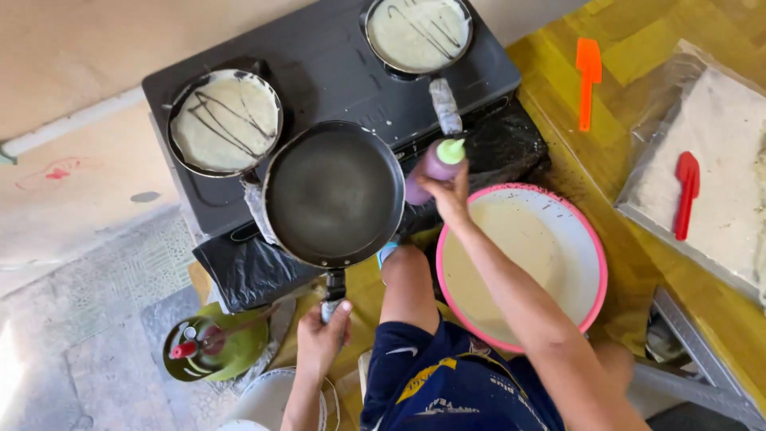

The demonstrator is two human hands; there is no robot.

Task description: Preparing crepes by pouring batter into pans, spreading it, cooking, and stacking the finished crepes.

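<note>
My left hand (321, 335) grips the handle of an empty black frying pan (333, 194), which is held over the front of the dark stove (335, 60). My right hand (448, 194) holds a purple squeeze bottle with a green cap (436, 164), just right of that pan. Two smaller pans sit on the stove, each with a pale batter round crossed by dark lines: one at the left (226, 121), one at the back right (418, 32). A big pink-rimmed bowl of pale batter (594, 271) stands under my right forearm.
An orange spatula (588, 78) lies on the yellow surface at the right. A red spatula (686, 194) rests on a plastic-covered tray of white powder (718, 128). A green gas cylinder (209, 347) stands on the floor at the lower left. Black plastic (243, 271) hangs below the stove.
</note>
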